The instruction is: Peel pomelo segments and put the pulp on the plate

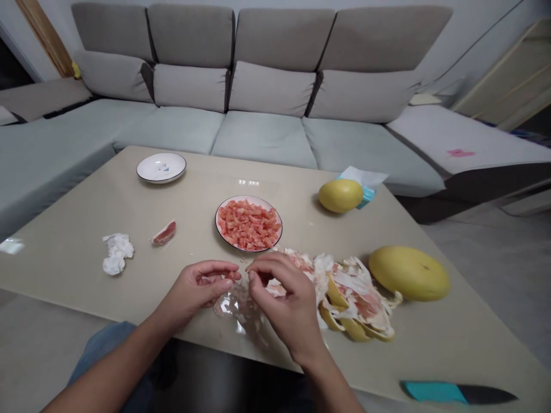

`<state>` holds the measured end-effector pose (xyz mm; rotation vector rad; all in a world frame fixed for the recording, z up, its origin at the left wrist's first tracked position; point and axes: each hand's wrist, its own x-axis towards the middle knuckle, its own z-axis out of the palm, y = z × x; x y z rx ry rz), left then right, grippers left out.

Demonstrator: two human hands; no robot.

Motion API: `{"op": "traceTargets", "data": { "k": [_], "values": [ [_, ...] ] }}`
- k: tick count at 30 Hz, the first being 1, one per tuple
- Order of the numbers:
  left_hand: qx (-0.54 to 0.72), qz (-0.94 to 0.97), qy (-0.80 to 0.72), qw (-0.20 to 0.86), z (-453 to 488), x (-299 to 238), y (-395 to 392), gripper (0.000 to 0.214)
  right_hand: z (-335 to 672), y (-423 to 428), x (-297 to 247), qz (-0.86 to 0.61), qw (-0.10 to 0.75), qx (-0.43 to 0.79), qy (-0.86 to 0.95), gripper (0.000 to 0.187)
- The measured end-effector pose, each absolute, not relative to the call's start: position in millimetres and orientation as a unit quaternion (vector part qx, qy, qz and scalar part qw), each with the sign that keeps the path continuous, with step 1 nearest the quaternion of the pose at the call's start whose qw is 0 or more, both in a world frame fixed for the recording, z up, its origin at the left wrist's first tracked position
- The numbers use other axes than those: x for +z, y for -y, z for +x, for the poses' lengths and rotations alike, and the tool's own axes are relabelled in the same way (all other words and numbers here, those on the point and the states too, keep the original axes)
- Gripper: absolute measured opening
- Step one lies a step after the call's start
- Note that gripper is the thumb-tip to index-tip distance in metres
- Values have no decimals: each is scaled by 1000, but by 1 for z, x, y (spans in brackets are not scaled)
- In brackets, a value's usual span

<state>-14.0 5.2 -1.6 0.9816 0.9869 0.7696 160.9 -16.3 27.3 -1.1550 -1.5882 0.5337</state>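
Both hands meet over the near side of the table, just in front of a plate (219, 234) heaped with pink-red pomelo pulp (248, 222). The fingers of my left hand (200, 289) are curled in a pinch, with a small reddish bit barely visible at the tips. Thumb and forefinger of my right hand (286, 298) are also pinched together; what lies between them is too small to name. Beside the right hand spreads a pile of pomelo peel and white membrane (353, 295). One unpeeled pomelo segment (164, 233) lies left of the plate.
A whole pomelo (408, 273) sits right of the peel, and another yellow pomelo (340, 195) is farther back against a tissue pack (367, 195). A knife (458, 393) with a teal handle lies near right. Crumpled tissue (117, 253) and a white plate (160, 167) are on the left.
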Motion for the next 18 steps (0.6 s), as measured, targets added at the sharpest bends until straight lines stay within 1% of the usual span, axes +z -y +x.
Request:
{"op": "traceTargets", "data": {
  "k": [3, 6, 9, 11, 12, 13, 14, 15, 16, 18],
  "values": [
    [337, 433, -416, 725, -15, 1, -5, 35, 164, 14, 28, -497, 517, 228, 659, 16],
    [344, 435, -396, 732, -15, 2, -6, 35, 168, 13, 23, -525, 474, 225, 670, 22],
    [353, 433, -387, 734, -15, 1, -7, 34, 173, 14, 15, -565, 361, 213, 711, 26],
    [356, 428, -391, 733, -15, -1, -9, 33, 178, 14, 9, -576, 264, 216, 743, 16],
    [357, 425, -398, 731, -15, -2, -10, 33, 180, 14, 7, -577, 220, 220, 755, 16],
    [358, 420, -408, 727, -16, -3, -12, 32, 182, 13, 5, -580, 185, 222, 761, 22],
    [360, 416, -419, 722, -16, -5, -13, 32, 184, 13, 3, -588, 160, 219, 762, 25],
    [362, 412, -430, 717, -17, -6, -14, 32, 186, 12, 2, -598, 144, 212, 759, 23],
    [364, 411, -438, 712, -17, -7, -15, 31, 187, 11, 2, -610, 136, 204, 754, 19],
    [363, 415, -445, 705, -18, -9, -16, 29, 189, 8, 0, -624, 147, 193, 743, 18]
  ]
}}
